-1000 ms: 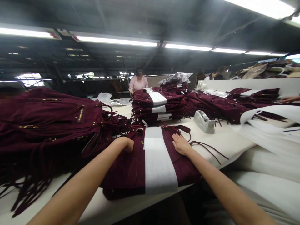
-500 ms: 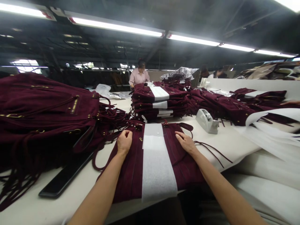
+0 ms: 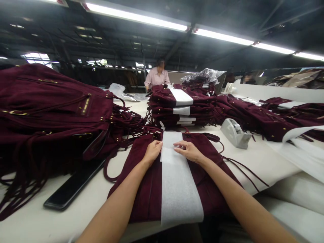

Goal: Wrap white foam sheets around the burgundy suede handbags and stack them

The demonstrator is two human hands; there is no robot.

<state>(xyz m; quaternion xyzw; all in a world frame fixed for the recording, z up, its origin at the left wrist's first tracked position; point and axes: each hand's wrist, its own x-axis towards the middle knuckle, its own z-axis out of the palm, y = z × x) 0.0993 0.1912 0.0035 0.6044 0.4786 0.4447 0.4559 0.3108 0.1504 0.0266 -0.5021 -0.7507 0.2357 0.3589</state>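
Ceiling lights run above the pink-shirted person; crumpled plastic lies to the person's right in view, a flat black object nearer, leftward.

Above you, a row of bright tube lights runs at a slant beneath a dark ceiling crossed by beams, hazy in places. Ahead, daylight shows in small windows along the dim far side of the room, and to your right a low pale partition stands behind the long white surface in front of you.
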